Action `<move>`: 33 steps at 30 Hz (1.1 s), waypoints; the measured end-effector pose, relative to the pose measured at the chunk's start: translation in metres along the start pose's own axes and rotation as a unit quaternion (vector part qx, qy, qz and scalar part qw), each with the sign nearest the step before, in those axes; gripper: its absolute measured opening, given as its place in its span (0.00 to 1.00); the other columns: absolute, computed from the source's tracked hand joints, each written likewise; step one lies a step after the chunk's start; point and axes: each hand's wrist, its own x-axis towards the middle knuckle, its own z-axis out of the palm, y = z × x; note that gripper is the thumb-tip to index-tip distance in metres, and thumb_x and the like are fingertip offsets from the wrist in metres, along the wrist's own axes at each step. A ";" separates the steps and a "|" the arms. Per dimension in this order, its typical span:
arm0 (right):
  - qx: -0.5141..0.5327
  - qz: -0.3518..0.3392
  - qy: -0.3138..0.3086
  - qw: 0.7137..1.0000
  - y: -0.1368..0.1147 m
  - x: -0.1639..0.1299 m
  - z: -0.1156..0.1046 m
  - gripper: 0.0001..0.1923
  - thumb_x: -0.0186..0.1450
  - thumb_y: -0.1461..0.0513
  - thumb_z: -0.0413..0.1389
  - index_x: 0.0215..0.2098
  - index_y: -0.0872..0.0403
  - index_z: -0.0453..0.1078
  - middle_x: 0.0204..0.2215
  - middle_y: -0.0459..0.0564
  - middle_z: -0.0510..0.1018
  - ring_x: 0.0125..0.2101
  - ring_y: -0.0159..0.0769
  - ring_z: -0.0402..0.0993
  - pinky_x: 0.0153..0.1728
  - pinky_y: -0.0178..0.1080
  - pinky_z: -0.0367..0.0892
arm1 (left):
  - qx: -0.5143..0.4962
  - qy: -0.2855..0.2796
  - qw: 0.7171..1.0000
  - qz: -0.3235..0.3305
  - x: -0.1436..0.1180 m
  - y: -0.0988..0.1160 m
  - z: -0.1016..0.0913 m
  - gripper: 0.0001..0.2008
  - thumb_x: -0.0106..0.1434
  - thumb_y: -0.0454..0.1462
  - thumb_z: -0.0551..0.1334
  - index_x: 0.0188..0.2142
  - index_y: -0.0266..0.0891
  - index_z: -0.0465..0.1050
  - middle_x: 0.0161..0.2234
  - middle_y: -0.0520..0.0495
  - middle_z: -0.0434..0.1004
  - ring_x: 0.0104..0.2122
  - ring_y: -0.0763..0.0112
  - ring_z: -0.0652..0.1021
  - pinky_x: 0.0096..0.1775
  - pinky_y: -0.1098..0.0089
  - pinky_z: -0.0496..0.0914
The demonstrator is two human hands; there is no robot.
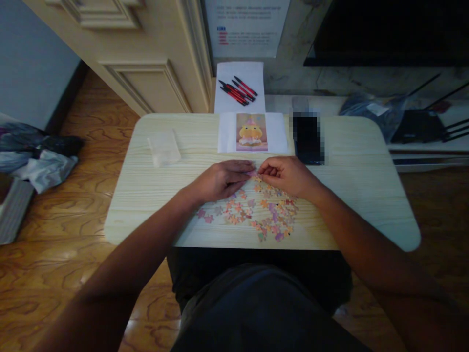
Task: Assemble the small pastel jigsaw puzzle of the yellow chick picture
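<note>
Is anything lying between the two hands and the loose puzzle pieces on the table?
Nothing visible. The left hand and right hand meet on a pink piece, with the loose puzzle pieces directly below them.

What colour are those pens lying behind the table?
The pens are red and black, on white paper; seen in the head view.

A dark phone and a clear bag are lying on the counter, and red pens are sitting on white paper behind it.
</note>
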 end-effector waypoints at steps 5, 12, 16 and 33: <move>-0.007 0.000 0.011 1.000 0.001 0.001 0.003 0.04 0.68 0.59 0.65 0.37 0.51 0.80 0.27 0.46 0.82 0.28 0.35 0.76 0.34 0.41 0.71 | -0.013 -0.008 1.000 -0.017 0.001 0.002 -0.001 0.13 0.76 0.33 0.66 0.53 0.43 0.88 0.62 0.36 0.85 0.62 0.54 0.86 0.62 0.52 0.84; -0.008 -0.002 0.016 1.000 0.000 0.001 0.007 0.02 0.66 0.61 0.64 0.35 0.51 0.78 0.26 0.45 0.80 0.26 0.34 0.73 0.32 0.40 0.69 | -0.022 -0.003 1.000 -0.017 0.001 0.001 0.000 0.12 0.76 0.33 0.66 0.52 0.43 0.88 0.62 0.35 0.86 0.61 0.54 0.86 0.62 0.52 0.85; -0.008 -0.007 0.011 1.000 -0.001 0.001 0.006 0.04 0.66 0.59 0.65 0.36 0.51 0.79 0.27 0.45 0.81 0.27 0.34 0.74 0.33 0.40 0.70 | -0.019 -0.003 1.000 -0.014 0.001 0.002 -0.001 0.13 0.75 0.32 0.66 0.53 0.43 0.88 0.62 0.36 0.85 0.61 0.53 0.86 0.61 0.52 0.85; -0.047 -0.035 0.009 0.998 -0.005 -0.001 0.002 0.05 0.67 0.58 0.69 0.35 0.50 0.82 0.32 0.48 0.83 0.29 0.36 0.77 0.35 0.42 0.71 | -0.013 -0.009 1.000 -0.024 0.001 0.003 -0.001 0.12 0.75 0.32 0.66 0.52 0.43 0.88 0.62 0.35 0.85 0.62 0.53 0.86 0.62 0.52 0.85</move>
